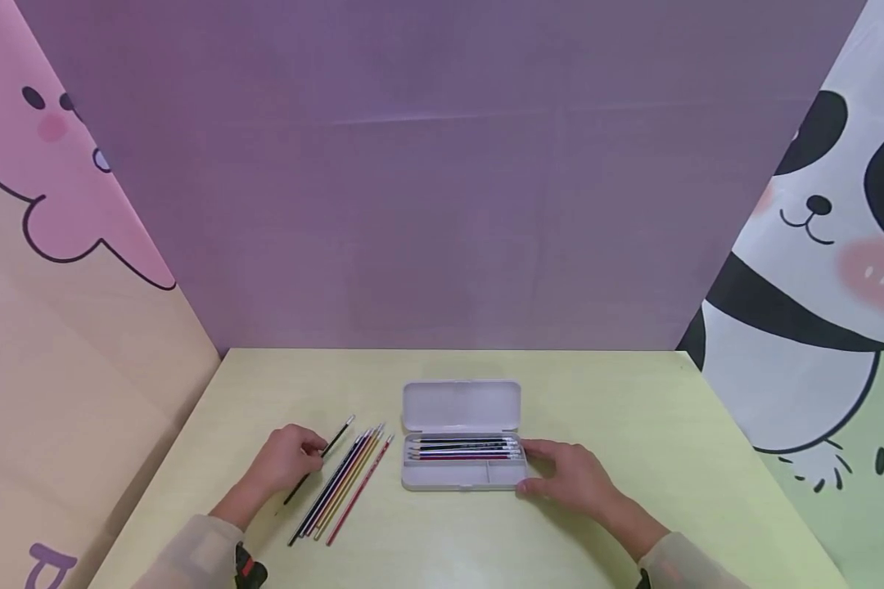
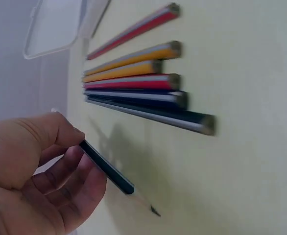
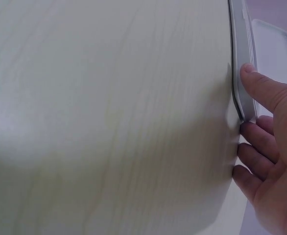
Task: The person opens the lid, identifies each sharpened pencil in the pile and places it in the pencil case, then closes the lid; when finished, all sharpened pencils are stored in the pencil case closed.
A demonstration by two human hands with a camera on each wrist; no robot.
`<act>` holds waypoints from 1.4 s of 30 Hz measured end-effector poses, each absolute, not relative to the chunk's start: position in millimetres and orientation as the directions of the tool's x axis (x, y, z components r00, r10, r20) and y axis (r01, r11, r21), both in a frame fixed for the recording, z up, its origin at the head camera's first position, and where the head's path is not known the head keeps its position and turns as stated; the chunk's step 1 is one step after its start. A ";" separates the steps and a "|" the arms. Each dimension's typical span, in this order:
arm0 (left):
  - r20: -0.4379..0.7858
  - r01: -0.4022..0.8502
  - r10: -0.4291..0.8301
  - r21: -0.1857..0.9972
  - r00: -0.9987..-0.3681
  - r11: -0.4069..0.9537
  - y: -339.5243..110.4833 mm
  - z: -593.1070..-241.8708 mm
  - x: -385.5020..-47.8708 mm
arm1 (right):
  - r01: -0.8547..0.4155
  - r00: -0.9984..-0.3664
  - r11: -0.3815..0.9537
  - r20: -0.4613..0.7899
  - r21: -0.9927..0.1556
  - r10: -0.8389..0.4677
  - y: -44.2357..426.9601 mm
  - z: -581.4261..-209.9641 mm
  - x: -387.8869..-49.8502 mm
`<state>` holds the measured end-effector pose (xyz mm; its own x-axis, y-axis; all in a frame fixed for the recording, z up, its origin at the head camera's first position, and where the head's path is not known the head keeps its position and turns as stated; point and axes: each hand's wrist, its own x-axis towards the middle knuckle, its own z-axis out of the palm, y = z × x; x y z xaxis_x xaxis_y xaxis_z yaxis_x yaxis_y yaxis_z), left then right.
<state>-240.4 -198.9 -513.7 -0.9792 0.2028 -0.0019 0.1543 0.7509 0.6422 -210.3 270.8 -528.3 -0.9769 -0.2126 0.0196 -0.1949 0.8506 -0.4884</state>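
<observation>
My left hand (image 1: 287,460) pinches a dark green pencil (image 2: 108,167) between thumb and fingers, its sharpened tip pointing down toward the near side of the table. Just right of it lies a row of loose pencils (image 1: 342,484), dark, red and yellow, with one red pencil (image 1: 359,492) slightly apart. A white pencil case (image 1: 442,476) lies open at the middle, its lid (image 1: 461,406) tipped back. Several pencils (image 1: 464,449) lie side by side in its long rear compartment. At the case's right end, my right hand (image 1: 578,478) holds it, thumb at the front corner and fingers along the side.
The pale wood-grain table (image 1: 442,548) ends at a purple backdrop (image 1: 442,204). Printed panels stand on both sides, with a panda (image 1: 818,319) at the right and a pink figure (image 1: 66,172) at the left. The case's front compartments (image 1: 507,473) hold nothing visible.
</observation>
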 end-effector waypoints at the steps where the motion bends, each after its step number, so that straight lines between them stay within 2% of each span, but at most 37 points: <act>1: -0.002 0.160 0.211 0.649 -0.977 0.744 -198.3 -511.0 -241.8 | -0.198 -0.976 0.851 0.021 -0.487 -0.215 271.1 -528.4 -210.0; 7: 0.017 0.238 0.309 0.681 -0.951 0.692 -180.4 -491.0 -254.7 | -0.198 -0.977 0.853 0.024 -0.483 -0.213 273.6 -528.4 -209.2; 13: 0.046 0.328 0.411 0.685 -0.911 0.651 -133.4 -477.7 -271.7 | -0.190 -0.978 0.853 0.023 -0.486 -0.205 273.8 -528.4 -209.2; 25: -0.018 0.455 0.622 0.665 -0.783 0.592 -37.9 -488.4 -297.5 | -0.186 -0.980 0.850 0.030 -0.492 -0.197 267.8 -525.6 -208.0; 33: 0.006 0.519 0.642 0.593 -0.766 0.615 -1.9 -499.9 -301.7 | -0.192 -0.979 0.851 0.036 -0.489 -0.201 267.3 -526.1 -208.9; 42: -0.007 0.570 0.646 0.463 -0.763 0.678 11.9 -507.1 -294.3 | -0.181 -0.981 0.852 0.024 -0.490 -0.194 266.3 -525.7 -209.3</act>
<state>-294.3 11.9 -507.1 -0.7629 0.6464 -0.0074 0.5704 0.6785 0.4630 -209.3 266.3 -525.7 -0.9807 -0.1941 0.0244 -0.1810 0.8525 -0.4905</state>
